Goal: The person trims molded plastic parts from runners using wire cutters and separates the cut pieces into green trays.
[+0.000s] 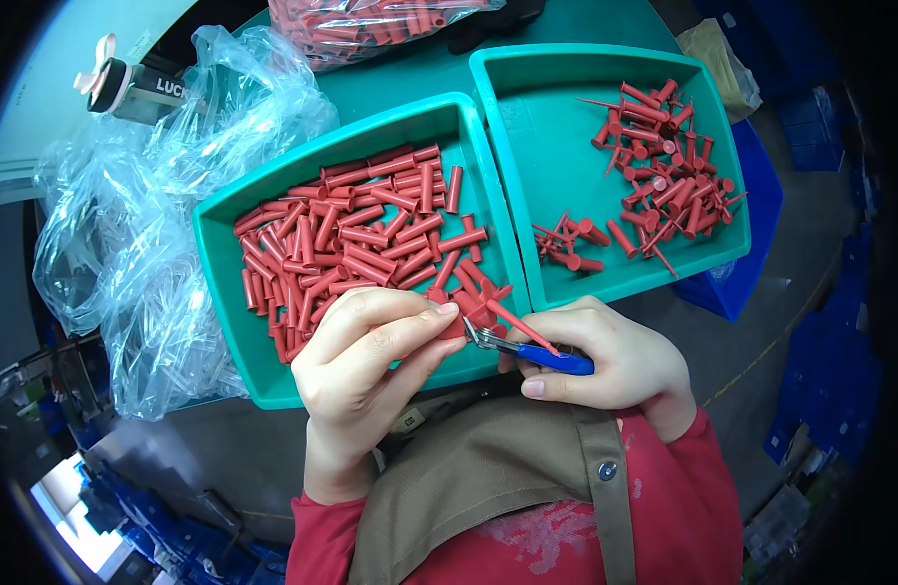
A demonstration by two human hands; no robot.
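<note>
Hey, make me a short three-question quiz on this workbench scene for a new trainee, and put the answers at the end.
1. Which hand holds the blue-handled tool?

2. True or false: the green tray on the picture's left holds no red tubes.

3. Where in the picture does the crumpled clear plastic lie?
A) Left of both trays
B) Between the trays
C) Right of both trays

Key:
1. The right hand.
2. False: many red tubes lie in the left green tray.
3. A.
</note>
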